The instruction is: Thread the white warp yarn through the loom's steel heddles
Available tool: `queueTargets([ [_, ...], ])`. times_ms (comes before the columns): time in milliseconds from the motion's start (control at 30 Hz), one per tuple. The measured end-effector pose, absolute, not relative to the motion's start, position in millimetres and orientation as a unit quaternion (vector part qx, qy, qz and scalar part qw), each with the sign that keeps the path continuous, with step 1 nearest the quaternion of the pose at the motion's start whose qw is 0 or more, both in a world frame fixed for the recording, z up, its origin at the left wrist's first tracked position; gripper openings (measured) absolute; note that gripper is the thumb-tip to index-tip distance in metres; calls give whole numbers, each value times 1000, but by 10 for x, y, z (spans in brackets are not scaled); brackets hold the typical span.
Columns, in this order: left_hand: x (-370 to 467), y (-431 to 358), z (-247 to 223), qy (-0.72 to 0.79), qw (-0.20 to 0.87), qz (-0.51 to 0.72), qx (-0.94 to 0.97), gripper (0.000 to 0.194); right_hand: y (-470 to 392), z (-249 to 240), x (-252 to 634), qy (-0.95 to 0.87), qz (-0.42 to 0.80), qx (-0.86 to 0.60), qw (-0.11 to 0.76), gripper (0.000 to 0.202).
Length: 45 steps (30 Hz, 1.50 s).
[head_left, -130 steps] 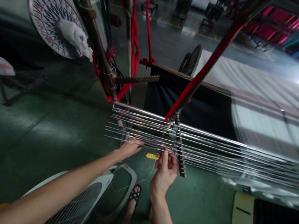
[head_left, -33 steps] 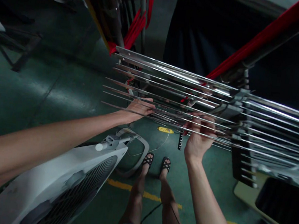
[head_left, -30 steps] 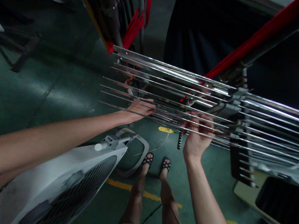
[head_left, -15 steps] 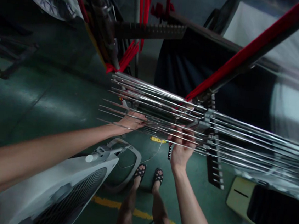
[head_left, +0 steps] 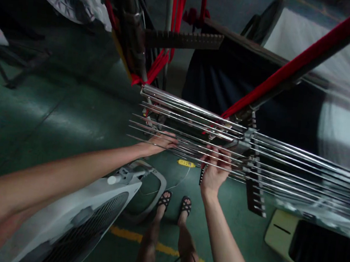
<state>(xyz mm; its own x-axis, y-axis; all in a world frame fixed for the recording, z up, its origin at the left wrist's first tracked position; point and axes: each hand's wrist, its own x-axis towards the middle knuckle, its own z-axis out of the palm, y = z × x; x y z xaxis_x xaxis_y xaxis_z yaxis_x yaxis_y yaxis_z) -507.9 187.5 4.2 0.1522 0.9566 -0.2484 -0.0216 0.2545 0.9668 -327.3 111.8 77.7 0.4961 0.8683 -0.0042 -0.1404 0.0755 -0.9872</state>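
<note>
Rightward in view, the left ends of the metal rods [head_left: 181, 103] have shifted slightly since the previous frame, while both hands keep nearly the same places among them. The left hand [head_left: 163, 140] is at the lower rods near their left ends, its fingers bent inward and together; whether they clench a rod cannot be told. The right hand [head_left: 217, 164] is farther along the rods, palm side up, with its fingers curled behind several of them; rods cross in front, so its exact grip cannot be told either.

The rods run side by side, sloping down toward the right side of the view, and pass through a dark notched bracket [head_left: 254, 197] just beyond the right hand. A slanted pole [head_left: 261, 101] wrapped in red cloth [head_left: 277, 77] comes down near that bracket. Behind the rods hangs dark fabric [head_left: 224, 78], and another notched bar [head_left: 184, 40] juts out above.

Below the hands, a yellow power strip [head_left: 185, 163] lies on the green floor [head_left: 68, 136]. A white machine with a grille [head_left: 89, 197] stands under the left forearm, beside a curved grey frame [head_left: 161, 179].
</note>
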Motion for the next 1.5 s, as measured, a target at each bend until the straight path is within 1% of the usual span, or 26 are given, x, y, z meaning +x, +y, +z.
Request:
queueTargets([
  [100,-4995,1857,84,502,641,334,475,20,1123,725,-3246,-336,365,-566,658,21],
  [167,-4913,1835,128,511,632,335,478,21,1078,688,-3244,-347,355,-575,651,23],
  [233,-4826,1812,165,510,611,344,498,20,969,653,-3265,-363,352,-592,627,32],
  [333,-4740,1790,188,481,576,324,576,15,692,608,-3325,-398,356,-618,577,56],
  [367,-4731,1784,185,462,576,310,599,15,590,595,-3345,-414,350,-624,562,61],
  [433,-4741,1764,171,426,587,296,622,17,422,571,-3383,-467,321,-632,529,62],
  [500,-4769,1730,151,407,582,305,634,19,363,544,-3419,-558,276,-627,468,58],
  [533,-4782,1710,141,402,577,311,639,20,389,525,-3438,-614,252,-618,421,58],
  [633,-4800,1653,134,386,561,307,665,22,649,439,-3466,-755,167,-586,242,63],
  [700,-4806,1627,160,386,537,288,692,26,873,359,-3421,-795,105,-582,134,62],
  [767,-4809,1596,203,422,508,293,691,30,1032,282,-3296,-797,49,-599,58,57],
  [833,-4788,1530,234,509,554,323,575,26,1090,228,-3116,-794,15,-607,13,52],
  [900,-4708,1410,228,591,631,328,382,11,1076,205,-2938,-805,-3,-593,-6,52],
  [933,-4636,1336,210,613,661,318,294,9,1058,204,-2868,-814,-8,-581,-8,53],
  [1000,-4430,1195,155,630,688,314,177,21,1027,212,-2781,-825,-13,-565,-2,55],
  [1033,-4305,1145,126,632,686,333,140,24,1019,217,-2763,-827,-14,-561,4,56],
  [1133,-3940,1116,55,616,659,431,24,23,1019,229,-2762,-832,-15,-554,11,58],
  [1267,-3717,1194,0,579,622,525,-43,13,1029,217,-2755,-840,-24,-542,-8,55],
  [1367,-3780,1208,-44,554,616,557,-63,14,1030,204,-2736,-849,-34,-528,-19,54],
  [1500,-4061,1229,-95,542,603,580,-82,13,1042,219,-2825,-859,-42,-509,-25,56],
])
